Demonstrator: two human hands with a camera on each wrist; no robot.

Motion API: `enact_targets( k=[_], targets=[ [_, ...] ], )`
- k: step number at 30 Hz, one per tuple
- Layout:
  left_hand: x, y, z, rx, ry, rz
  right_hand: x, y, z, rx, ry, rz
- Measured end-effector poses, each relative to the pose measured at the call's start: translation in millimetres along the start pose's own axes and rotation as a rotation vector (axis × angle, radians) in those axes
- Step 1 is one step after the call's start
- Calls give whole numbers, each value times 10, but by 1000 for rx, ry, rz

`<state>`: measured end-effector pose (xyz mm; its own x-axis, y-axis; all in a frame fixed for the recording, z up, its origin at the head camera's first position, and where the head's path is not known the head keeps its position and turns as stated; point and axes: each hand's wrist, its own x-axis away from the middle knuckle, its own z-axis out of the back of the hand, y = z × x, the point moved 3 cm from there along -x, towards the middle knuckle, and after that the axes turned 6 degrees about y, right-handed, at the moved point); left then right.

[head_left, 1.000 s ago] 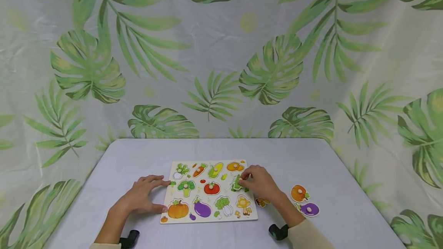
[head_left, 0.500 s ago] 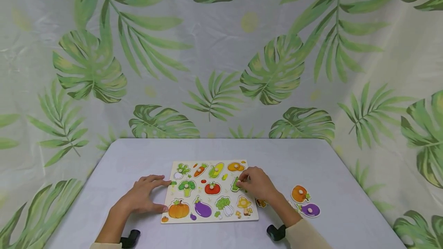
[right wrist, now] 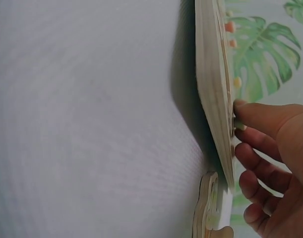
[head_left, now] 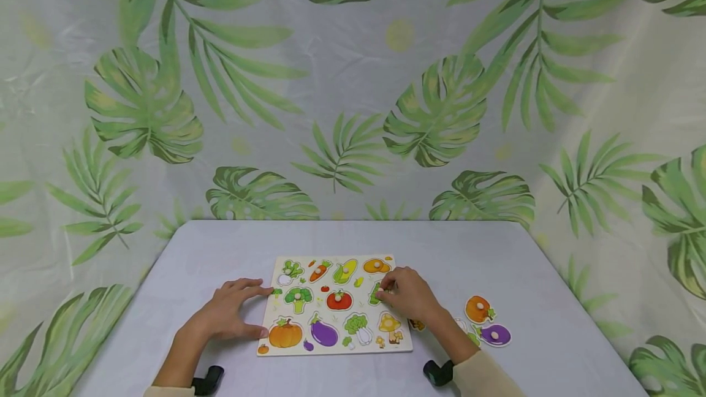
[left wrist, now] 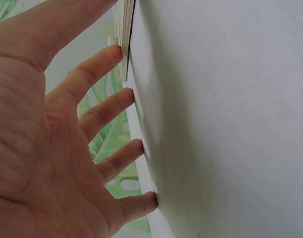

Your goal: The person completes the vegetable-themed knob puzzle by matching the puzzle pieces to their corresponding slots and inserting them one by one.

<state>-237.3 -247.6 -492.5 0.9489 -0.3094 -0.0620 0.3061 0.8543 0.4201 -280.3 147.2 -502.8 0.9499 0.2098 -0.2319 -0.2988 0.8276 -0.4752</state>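
Note:
A wooden vegetable puzzle board (head_left: 325, 352) lies flat on the white table. My left hand (head_left: 228, 311) rests at its left edge with spread, fairly straight fingers; the thumb and index fingertips touch the board's side. Over the board's right side, my right hand (head_left: 413, 296) pinches the knob of a green vegetable piece (head_left: 375, 294) between thumb and finger. The hand covers part of this piece, so its exact kind and how fully it sits in its slot cannot be seen. Knobbed pieces such as the tomato (head_left: 339, 301) and broccoli (head_left: 298, 299) sit in the board.
Right of the board lie a loose pumpkin piece (head_left: 478, 309) and eggplant piece (head_left: 496, 335). A mushroom piece (head_left: 417, 325) and a green-and-white piece (head_left: 473, 339) are partly hidden by the right arm. The board's front row shows pictures without knobs. A leaf-patterned curtain (head_left: 353, 109) hangs behind.
The right hand has shifted slightly, and the green piece now sits lower and straighter on the board. My left hand has stayed in place.

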Motion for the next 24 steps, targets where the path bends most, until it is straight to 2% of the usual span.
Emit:
enact_targets(
  k=[17,24],
  targets=[
    [-5,-22,-22,-10,-1,17,36,-8,83,-69,9,-29],
    [1,-18,-7,-12,-15,0,72,40,201,-92,24,-82]
  ],
)
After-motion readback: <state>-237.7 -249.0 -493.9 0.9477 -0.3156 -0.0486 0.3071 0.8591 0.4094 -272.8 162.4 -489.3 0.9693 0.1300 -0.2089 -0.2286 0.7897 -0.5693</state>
